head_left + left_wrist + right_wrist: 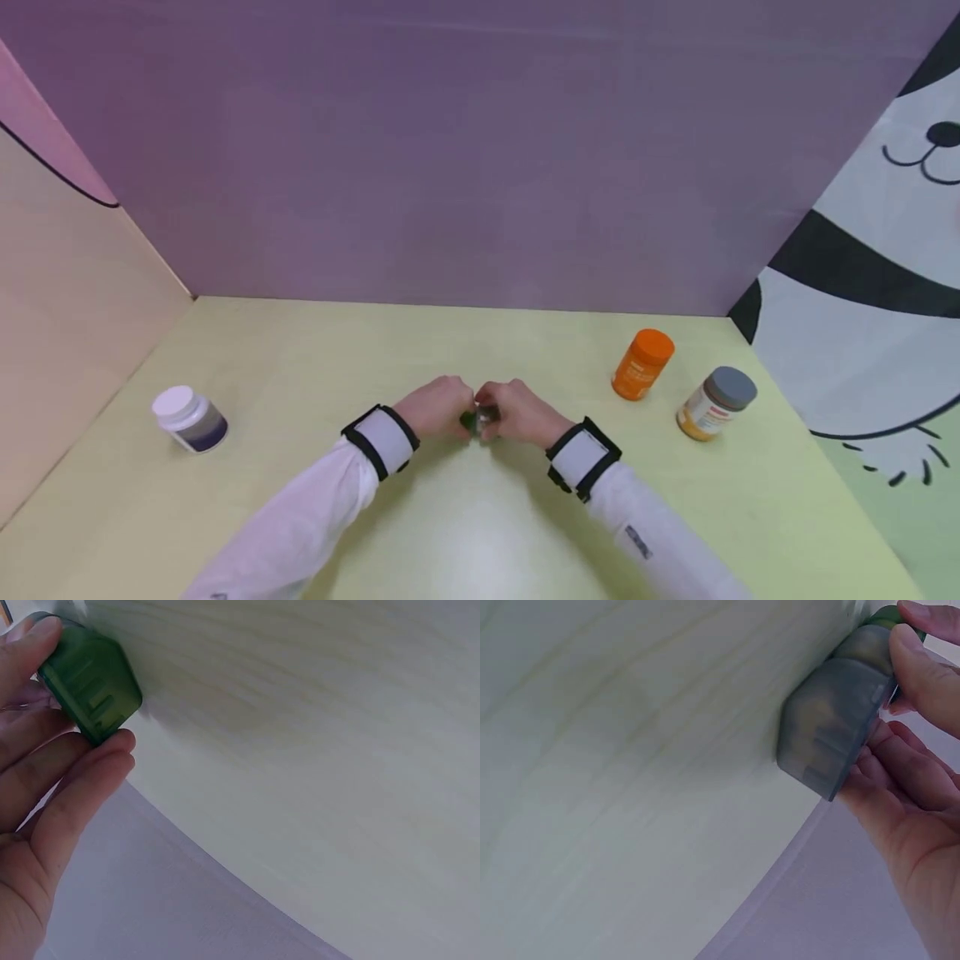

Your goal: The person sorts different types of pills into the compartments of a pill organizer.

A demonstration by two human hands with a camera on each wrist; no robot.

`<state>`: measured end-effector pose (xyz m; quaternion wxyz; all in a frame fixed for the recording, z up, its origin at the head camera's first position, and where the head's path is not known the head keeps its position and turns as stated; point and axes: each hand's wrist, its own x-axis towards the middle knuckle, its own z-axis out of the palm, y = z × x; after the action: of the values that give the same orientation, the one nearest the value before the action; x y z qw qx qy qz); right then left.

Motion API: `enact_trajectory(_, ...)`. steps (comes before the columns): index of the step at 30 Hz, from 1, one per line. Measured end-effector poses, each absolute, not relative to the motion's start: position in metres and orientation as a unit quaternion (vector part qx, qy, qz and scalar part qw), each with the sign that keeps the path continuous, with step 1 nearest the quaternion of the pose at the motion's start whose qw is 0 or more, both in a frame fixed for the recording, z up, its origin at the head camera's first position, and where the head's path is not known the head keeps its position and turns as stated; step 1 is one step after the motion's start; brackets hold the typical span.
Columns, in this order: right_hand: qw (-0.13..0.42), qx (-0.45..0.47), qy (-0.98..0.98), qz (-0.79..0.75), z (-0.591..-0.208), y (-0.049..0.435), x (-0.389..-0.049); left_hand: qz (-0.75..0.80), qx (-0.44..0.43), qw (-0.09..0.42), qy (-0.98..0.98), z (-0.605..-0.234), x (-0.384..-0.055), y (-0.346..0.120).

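Over the middle of the table, both hands hold a small pill box of translucent plastic with green and grey compartments. In the left wrist view its green compartment (97, 682) has ridges, and the thumb and fingers of the left hand (441, 407) pinch it. The right hand (522, 414) grips the other end; a smoky grey compartment (825, 724) lies between thumb and fingers in the right wrist view. Blurred darker contents show through the grey plastic. In the head view the hands nearly meet, hiding most of the box.
On the left of the pale table (480, 533) stands a white bottle (191, 419) with a dark label. An orange bottle (642, 365) and a grey-capped bottle (716, 403) stand on the right. A purple wall (465, 167) closes the back, with panels on both sides.
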<state>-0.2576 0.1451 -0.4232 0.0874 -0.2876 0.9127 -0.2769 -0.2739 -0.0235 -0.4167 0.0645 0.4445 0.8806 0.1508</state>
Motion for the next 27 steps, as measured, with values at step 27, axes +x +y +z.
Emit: enact_trajectory(27, 0.09, -0.288, 0.909, -0.288, -0.421, 0.142, -0.259, 0.22, 0.427, 0.206, 0.853, -0.401, -0.296, -0.034)
